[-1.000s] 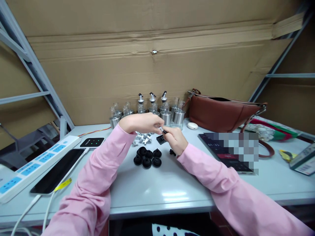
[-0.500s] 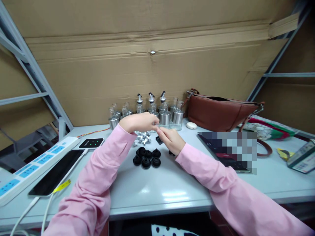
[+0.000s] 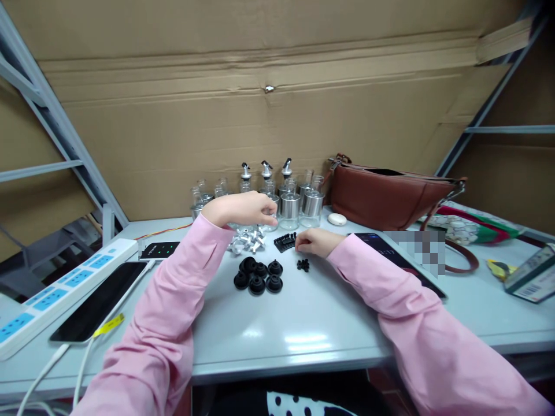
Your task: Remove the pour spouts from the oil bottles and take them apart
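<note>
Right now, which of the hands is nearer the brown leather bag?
The right hand. It rests on the table just left of the brown leather bag; the left hand is farther left, over the silver parts.

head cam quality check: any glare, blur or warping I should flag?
Head view: soft glare patch on the grey table near the front edge; shelf struts splay outward at the sides, wide-angle warp; a pixelated block covers part of the phone; both hands and the black stoppers look sharp.

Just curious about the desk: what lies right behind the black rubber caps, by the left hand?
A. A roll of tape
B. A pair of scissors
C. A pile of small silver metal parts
C: a pile of small silver parts lies behind the black caps, below the left hand.
</note>
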Demonstrator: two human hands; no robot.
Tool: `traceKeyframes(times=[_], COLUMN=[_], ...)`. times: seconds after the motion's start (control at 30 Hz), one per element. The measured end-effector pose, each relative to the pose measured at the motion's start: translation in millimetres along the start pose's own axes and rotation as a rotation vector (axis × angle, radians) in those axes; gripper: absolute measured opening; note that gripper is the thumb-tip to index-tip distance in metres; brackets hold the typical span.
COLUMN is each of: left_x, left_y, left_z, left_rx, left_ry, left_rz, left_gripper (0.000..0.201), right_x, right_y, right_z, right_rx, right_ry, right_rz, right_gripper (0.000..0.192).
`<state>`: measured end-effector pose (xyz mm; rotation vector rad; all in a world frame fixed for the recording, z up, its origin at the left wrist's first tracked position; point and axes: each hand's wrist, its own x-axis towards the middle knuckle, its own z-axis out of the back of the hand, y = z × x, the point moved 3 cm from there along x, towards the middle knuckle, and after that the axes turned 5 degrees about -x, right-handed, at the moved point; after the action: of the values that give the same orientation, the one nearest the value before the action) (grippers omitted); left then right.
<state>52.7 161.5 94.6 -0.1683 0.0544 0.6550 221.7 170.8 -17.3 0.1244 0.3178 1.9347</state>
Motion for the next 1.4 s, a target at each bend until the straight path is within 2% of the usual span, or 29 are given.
traceKeyframes(times=[0.1, 0.27, 0.4, 0.57, 0.77, 0.9, 1.4], left_x=[-1, -2, -3, -3, -4, -4, -2], left_y=[2, 4, 3, 3, 4, 4, 4], left_z=[0.5, 0.9, 1.7, 2.1, 1.3, 2.4, 1.2], left_rx=[0.003, -0.004, -0.006, -0.005, -0.005, -0.004, -0.004], left_ry=[-0.003, -0.005, -0.003, 0.001, 0.004, 0.0, 0.005], left_rz=[0.005, 0.003, 0.017, 0.022, 0.023, 0.032, 0.026], left_gripper=[0.023, 0.024, 0.023, 0.024, 0.023, 0.023, 0.023], right_x=[-1, -2, -5, -9, -7, -6, -14], right_y=[3, 7, 14, 20, 14, 12, 19], right_z=[-6, -6, -5, -4, -10, -13, -9], right_rx=[-0.025, -0.073, -0.073, -0.021, 0.114, 0.195, 0.229], right_ry=[0.047, 0.031, 0.078, 0.144, 0.158, 0.172, 0.232], right_rz=[-0.009, -0.069, -0.097, -0.15, -0.105, -0.111, -0.221], right_gripper=[0.009, 0.026, 0.029, 0.022, 0.012, 0.012, 0.018])
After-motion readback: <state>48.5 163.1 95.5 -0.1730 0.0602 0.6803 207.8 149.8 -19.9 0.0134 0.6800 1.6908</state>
